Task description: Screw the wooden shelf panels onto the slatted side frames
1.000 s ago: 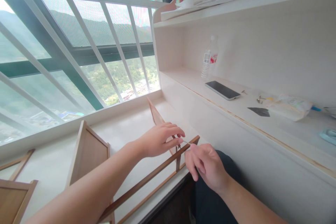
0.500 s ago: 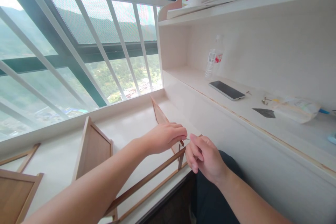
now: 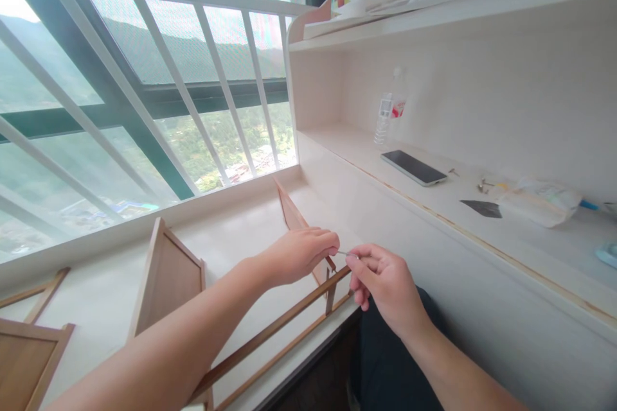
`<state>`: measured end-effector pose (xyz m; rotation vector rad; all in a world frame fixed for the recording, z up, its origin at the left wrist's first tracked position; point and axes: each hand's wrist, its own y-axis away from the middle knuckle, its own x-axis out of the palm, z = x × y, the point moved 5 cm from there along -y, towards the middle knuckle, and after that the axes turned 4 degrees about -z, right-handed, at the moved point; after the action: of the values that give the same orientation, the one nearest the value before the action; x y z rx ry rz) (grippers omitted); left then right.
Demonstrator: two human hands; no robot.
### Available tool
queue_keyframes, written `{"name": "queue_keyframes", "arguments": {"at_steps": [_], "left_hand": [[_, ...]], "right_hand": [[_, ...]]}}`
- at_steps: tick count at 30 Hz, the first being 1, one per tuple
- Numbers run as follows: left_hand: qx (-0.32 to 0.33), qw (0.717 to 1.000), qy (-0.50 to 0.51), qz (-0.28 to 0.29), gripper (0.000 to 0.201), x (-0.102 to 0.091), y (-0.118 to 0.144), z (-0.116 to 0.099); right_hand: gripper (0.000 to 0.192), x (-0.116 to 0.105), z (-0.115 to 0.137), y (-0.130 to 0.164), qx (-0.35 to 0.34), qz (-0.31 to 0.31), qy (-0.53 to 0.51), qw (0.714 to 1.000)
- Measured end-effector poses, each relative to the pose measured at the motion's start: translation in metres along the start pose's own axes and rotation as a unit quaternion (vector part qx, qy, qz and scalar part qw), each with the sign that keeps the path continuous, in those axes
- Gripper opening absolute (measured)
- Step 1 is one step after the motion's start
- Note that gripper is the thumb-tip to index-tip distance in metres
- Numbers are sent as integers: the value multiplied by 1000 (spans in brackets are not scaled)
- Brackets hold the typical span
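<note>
My left hand (image 3: 301,255) and my right hand (image 3: 385,282) meet over the end of a wooden frame (image 3: 270,331) that lies on the white window-side top. Both pinch a thin metal pin or screw (image 3: 344,253) that spans the small gap between their fingertips. The pin sits just above the frame's short cross piece (image 3: 330,292). A triangular wooden panel (image 3: 289,212) stands behind my left hand. What lies under my left palm is hidden.
An upright wooden panel (image 3: 166,279) stands at left, more panels (image 3: 26,353) at the far left. On the shelf lie a phone (image 3: 413,167), a water bottle (image 3: 388,109), loose screws (image 3: 482,186), a dark card (image 3: 479,208) and a plastic bag (image 3: 540,200). White window bars (image 3: 159,90) rise behind.
My right hand has turned and risen slightly, its fingertips now pinching the pin level with my left fingers. The left hand has barely moved. The view shifted a little.
</note>
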<state>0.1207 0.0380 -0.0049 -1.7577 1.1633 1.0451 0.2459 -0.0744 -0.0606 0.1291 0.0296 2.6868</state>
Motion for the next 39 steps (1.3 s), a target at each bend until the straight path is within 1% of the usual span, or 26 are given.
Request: {"name": "queue_keyframes", "arguments": {"at_steps": [4, 7, 9, 10, 11, 12, 13, 15, 16, 17, 18, 19, 21, 23, 29, 39], "left_hand": [[-1, 1000, 0, -6, 18, 1, 0, 1], [2, 1000, -3, -8, 19, 1, -1, 1], [4, 1000, 5, -8, 19, 1, -1, 1], [6, 1000, 13, -7, 18, 1, -1, 1], [9, 1000, 23, -4, 17, 0, -1, 2], [13, 999, 34, 1, 19, 0, 0, 1], [19, 999, 43, 8, 22, 0, 1, 1], [35, 997, 59, 24, 27, -1, 2, 0], [43, 996, 67, 29, 27, -2, 2, -1], [50, 996, 74, 31, 27, -3, 2, -2], [54, 995, 80, 31, 27, -4, 3, -3], [57, 994, 86, 29, 25, -5, 3, -4], [63, 993, 96, 25, 21, -6, 3, -6], [69, 992, 100, 23, 17, -6, 4, -7], [79, 992, 93, 18, 13, -5, 4, -8], [69, 993, 92, 30, 12, -3, 1, -7]], "right_hand": [[43, -4, -1, -5, 0, -11, -33, 999], [39, -7, -1, -7, -11, -9, -23, 1000], [36, -11, 1, -5, -42, -15, 12, 999], [33, -14, 2, -3, -74, -22, 38, 996], [30, -17, 5, 0, -121, -31, 71, 990], [26, -21, 8, 5, -181, -40, 108, 977], [22, -24, 11, 11, -250, -47, 147, 956], [13, -28, 14, 25, -385, -43, 210, 898], [9, -29, 13, 31, -436, -33, 231, 870], [10, -29, 11, 36, -473, -20, 244, 846], [12, -29, 9, 40, -499, -5, 251, 829], [15, -29, 7, 42, -514, 8, 254, 820], [18, -28, 3, 43, -523, 28, 252, 814], [19, -27, 1, 42, -522, 35, 247, 816], [21, -28, -2, 42, -525, 27, 251, 813], [21, -30, -2, 44, -532, 20, 259, 806]]}}
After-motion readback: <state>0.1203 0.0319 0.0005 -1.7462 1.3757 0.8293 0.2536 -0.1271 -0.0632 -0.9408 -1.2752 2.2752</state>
